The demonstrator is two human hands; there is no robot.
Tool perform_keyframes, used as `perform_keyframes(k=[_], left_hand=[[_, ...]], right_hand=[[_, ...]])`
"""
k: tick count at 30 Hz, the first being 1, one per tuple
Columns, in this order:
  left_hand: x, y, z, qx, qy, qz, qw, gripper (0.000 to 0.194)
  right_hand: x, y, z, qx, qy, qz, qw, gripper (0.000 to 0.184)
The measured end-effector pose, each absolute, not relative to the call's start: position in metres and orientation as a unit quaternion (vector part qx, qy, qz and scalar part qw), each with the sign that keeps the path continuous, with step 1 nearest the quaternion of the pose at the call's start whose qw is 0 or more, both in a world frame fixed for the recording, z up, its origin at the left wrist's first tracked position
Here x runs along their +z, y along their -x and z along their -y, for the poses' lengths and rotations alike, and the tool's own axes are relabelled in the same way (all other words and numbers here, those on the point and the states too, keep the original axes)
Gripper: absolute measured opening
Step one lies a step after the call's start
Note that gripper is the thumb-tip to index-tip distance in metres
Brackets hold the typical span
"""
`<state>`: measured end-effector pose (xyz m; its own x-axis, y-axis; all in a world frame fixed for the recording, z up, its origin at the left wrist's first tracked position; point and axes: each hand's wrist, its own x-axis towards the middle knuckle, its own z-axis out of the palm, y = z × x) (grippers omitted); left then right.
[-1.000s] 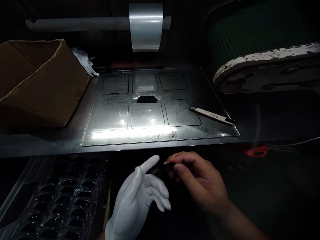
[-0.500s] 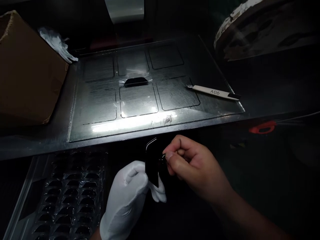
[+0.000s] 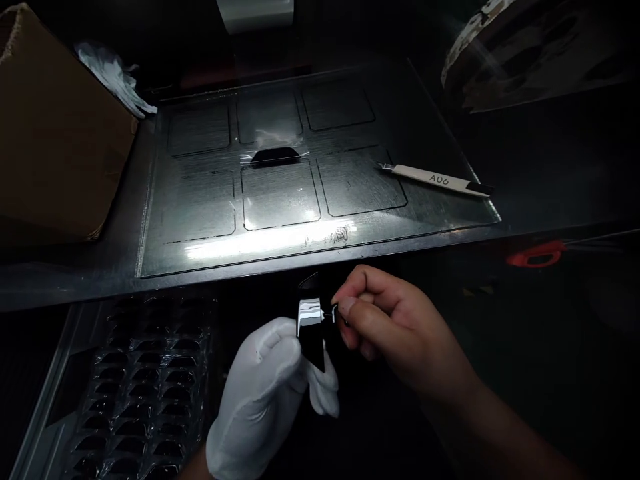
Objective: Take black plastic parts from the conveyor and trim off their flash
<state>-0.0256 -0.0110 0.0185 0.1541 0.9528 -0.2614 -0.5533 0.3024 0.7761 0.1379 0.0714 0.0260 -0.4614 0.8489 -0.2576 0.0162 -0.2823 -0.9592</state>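
Note:
My left hand, in a white glove, holds a thin glossy black piece by its edge between thumb and fingers. The piece is tilted and a bright reflection lies across its upper part. To its right, my bare right hand pinches a small dark thing with a pale curved edge, too small to name. A thin light line runs between that small thing and the black piece. Both hands are in front of the table's near edge. A similar flat black piece with sloped ends lies on the transparent sheet on the table.
A cardboard box stands at left, white gloves behind it. A slim white tool marked A06 lies on the sheet's right. Lower left is a clear tray of several black pieces. A red handle is at right.
The black piece has turned slightly, so a bright reflection now shows on it. Both hands have shifted a little to the right in the view. My grip looks the same.

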Motion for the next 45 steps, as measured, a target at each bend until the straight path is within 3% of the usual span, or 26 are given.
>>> perform_keyframes(k=[16, 19, 23, 27, 33, 37, 41, 43, 45], left_hand=[[0.012, 0.031, 0.013, 0.526, -0.271, -0.376, 0.714, 0.047], [0.005, 0.032, 0.014, 0.550, -0.235, -0.378, 0.707, 0.042], [-0.003, 0.034, 0.013, 0.568, -0.155, -0.343, 0.732, 0.059], [-0.004, 0.039, 0.012, 0.593, -0.187, -0.248, 0.743, 0.052], [-0.007, 0.043, 0.015, 0.588, -0.221, -0.228, 0.744, 0.042], [-0.013, 0.039, 0.019, 0.598, -0.230, -0.208, 0.739, 0.041], [-0.012, 0.041, 0.020, 0.586, -0.221, -0.245, 0.740, 0.039], [-0.007, 0.047, 0.018, 0.542, -0.262, -0.343, 0.721, 0.040], [-0.001, 0.052, 0.015, 0.500, -0.354, -0.451, 0.650, 0.035]], right_hand=[[0.026, -0.137, -0.068, 0.708, 0.377, 0.504, 0.319, 0.012], [0.023, -0.140, -0.066, 0.640, 0.351, 0.576, 0.368, 0.003], [0.013, -0.143, -0.068, 0.453, 0.243, 0.738, 0.437, 0.027], [0.004, -0.144, -0.074, 0.380, 0.155, 0.811, 0.416, 0.031], [0.007, -0.146, -0.079, 0.313, 0.125, 0.859, 0.384, 0.033], [0.014, -0.144, -0.075, 0.432, 0.176, 0.809, 0.358, 0.035], [0.021, -0.140, -0.074, 0.632, 0.282, 0.680, 0.242, 0.020], [0.023, -0.139, -0.076, 0.653, 0.291, 0.671, 0.196, 0.024], [0.024, -0.138, -0.077, 0.598, 0.288, 0.720, 0.202, 0.017]])
